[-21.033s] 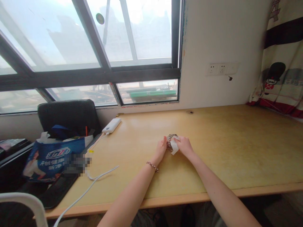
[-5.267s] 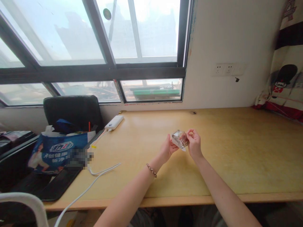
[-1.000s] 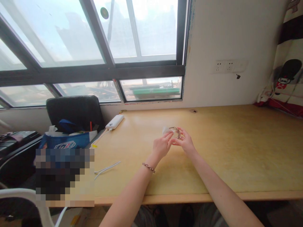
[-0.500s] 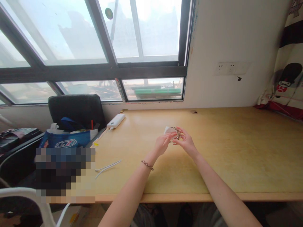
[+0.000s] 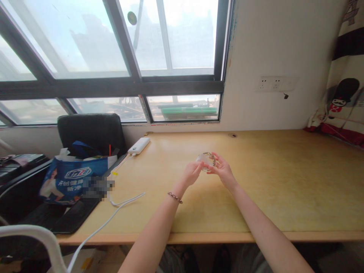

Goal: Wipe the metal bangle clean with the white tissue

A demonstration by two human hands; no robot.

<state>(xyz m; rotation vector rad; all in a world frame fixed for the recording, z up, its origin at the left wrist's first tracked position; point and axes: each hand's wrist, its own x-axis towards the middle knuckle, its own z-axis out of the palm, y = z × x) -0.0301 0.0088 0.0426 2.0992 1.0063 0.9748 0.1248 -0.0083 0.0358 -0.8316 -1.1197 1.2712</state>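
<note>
A small round thing (image 5: 205, 157) with a brown-and-dark patterned rim and a whitish, see-through middle is held up over the wooden table; its exact kind cannot be made out. My right hand (image 5: 224, 170) grips its right side, fingers curved round the rim and thumb low at the near edge. At its near left, my left hand (image 5: 192, 174) has its fingertips pinched together against it. Those fingers hide part of the lower edge. A beaded bracelet (image 5: 174, 197) circles my left wrist.
A white power bank (image 5: 139, 145) with a cable lies at the table's (image 5: 284, 182) back left. A white cord (image 5: 125, 203) hangs over the left edge. Beside it, a blue bag (image 5: 76, 178) sits on a black chair (image 5: 92, 131). Wall sockets (image 5: 269, 83) are at the back.
My left fingers have drawn in from across the round thing toward its near-left edge, baring more of its middle. My right hand keeps its grip in nearly the same place.
</note>
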